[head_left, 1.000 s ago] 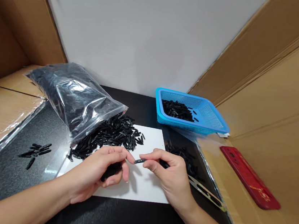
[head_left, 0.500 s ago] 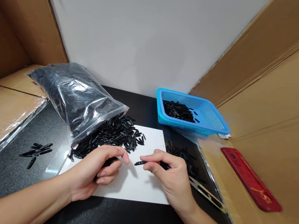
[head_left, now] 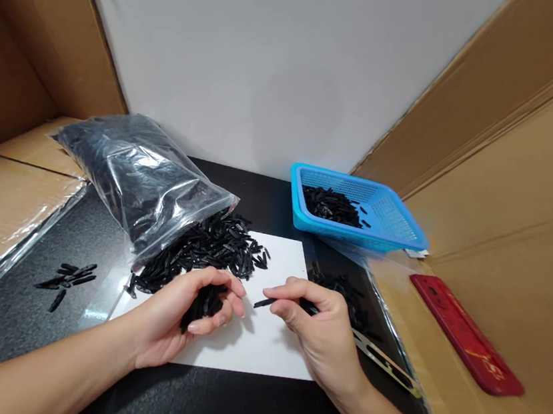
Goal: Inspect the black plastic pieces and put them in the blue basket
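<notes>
Behind the black work surface (head_left: 212, 404), a pale grey wall (head_left: 283, 67) is filling the background, and brown cardboard panels (head_left: 510, 148) are flanking it on both sides. On the left part of the surface, a clear plastic bag (head_left: 134, 169) full of dark contents is lying on a slant, its open-looking end touching a large heap of black pieces (head_left: 216, 243). Partly under that heap, a white sheet (head_left: 268, 354) is lying flat. Toward the far right, a blue basket (head_left: 378, 236) is holding another pile of black pieces (head_left: 331, 207), mostly gathered at its left end.

Over the white sheet, the left hand (head_left: 205, 299) is curling loosely around a bunch of black pieces (head_left: 204, 307), cupping them against the palm. Facing it, the right hand (head_left: 316, 316) is pinching one slim black piece (head_left: 265, 303) between thumb and forefinger, its free tip pointing toward the left hand without touching it; more dark pieces are showing inside the curled right fingers.

On the cardboard at right, a red case (head_left: 465, 334) is resting. Just beside the right wrist, a slotted metal strip (head_left: 388, 364) is lying near scattered black pieces (head_left: 341, 292). At far left, a small cluster of black pieces (head_left: 66, 280) is sitting apart from the heap.
</notes>
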{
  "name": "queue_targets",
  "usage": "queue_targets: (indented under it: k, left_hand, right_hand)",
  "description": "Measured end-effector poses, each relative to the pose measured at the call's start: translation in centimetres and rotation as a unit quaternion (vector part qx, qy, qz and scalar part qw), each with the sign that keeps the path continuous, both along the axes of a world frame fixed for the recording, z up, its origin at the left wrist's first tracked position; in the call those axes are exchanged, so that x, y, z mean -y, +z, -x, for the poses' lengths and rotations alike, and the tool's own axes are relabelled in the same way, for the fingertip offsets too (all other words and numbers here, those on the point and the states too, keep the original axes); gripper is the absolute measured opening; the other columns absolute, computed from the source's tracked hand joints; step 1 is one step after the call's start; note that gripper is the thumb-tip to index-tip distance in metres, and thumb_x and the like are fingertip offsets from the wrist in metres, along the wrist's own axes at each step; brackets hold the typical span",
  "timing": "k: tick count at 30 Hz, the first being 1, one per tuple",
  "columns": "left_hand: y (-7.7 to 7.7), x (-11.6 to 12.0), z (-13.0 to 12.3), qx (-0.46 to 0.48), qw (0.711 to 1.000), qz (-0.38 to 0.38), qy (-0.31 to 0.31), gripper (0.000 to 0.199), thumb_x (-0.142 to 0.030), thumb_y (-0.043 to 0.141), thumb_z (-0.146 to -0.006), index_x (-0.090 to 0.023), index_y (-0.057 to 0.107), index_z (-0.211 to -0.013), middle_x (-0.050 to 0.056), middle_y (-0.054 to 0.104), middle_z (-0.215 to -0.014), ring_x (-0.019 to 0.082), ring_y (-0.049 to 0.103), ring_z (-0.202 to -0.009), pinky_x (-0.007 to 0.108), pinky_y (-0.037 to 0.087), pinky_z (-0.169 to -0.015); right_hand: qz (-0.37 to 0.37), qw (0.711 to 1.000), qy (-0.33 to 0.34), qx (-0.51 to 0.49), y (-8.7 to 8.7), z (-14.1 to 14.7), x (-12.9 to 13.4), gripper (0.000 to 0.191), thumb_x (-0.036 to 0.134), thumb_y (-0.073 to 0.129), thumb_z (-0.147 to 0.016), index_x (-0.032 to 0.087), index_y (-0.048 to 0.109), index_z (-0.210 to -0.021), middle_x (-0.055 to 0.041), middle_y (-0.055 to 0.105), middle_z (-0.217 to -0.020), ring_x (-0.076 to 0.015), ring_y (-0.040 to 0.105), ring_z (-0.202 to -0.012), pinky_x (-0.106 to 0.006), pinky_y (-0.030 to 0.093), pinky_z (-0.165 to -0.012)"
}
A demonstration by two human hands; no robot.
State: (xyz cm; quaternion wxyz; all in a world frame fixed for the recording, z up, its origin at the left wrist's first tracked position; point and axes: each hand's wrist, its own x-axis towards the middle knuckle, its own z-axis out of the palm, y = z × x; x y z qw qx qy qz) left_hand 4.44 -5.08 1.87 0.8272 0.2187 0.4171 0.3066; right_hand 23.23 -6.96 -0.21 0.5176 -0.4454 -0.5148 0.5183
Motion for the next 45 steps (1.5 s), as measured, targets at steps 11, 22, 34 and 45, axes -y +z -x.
queue_targets:
  k: [11,22,34,45]
  left_hand:
    - [0.1,0.5,-0.6,-0.078,0.996,-0.035,-0.008,0.027,-0.032,0.053,-0.090,-0.011,0.068,-0.082,0.000,0.055,-0.061,0.002,0.030,-0.038,0.013,0.010,-0.034]
    - [-0.1,1.3,-1.5,-0.124,0.992,-0.004,0.000,0.062,-0.070,0.052,-0.079,-0.016,0.069,-0.105,-0.003,0.054,-0.054,0.007,0.040,-0.042,0.015,0.015,-0.041]
    - [0.6,0.9,-1.0,-0.088,0.988,-0.108,-0.069,0.043,-0.046,0.050,-0.093,-0.013,0.062,-0.067,-0.003,0.045,-0.045,0.006,0.029,-0.043,0.017,0.011,-0.038]
    - [0.1,0.7,-0.5,-0.079,0.984,-0.140,-0.078,0.029,-0.043,0.065,-0.086,-0.016,0.055,-0.080,0.001,0.066,-0.071,0.002,0.031,-0.044,0.015,0.012,-0.039]
  right_hand:
    - [0.141,0.980,0.099,-0.097,0.1,0.9,-0.4,0.035,0.045,0.059,-0.090,0.019,0.051,-0.068,0.0081,0.046,-0.050,-0.0038,0.024,-0.036,-0.017,0.019,-0.035]
    - [-0.136,0.959,0.110,0.224,-0.6,2.0,0.9,0.023,0.020,0.062,-0.089,0.022,0.076,-0.107,-0.0070,0.078,-0.095,-0.0218,0.073,-0.082,-0.032,0.057,-0.078]
    - [-0.165,0.953,0.000,0.254,0.0,0.5,0.2,0.010,0.022,0.065,-0.085,0.017,0.073,-0.087,0.0044,0.056,-0.054,-0.0098,0.046,-0.046,-0.022,0.040,-0.048]
    - [-0.204,0.945,0.005,0.255,-0.2,0.4,0.2,0.014,0.017,0.067,-0.084,0.013,0.075,-0.094,0.0073,0.047,-0.051,-0.0083,0.042,-0.043,-0.019,0.037,-0.045]
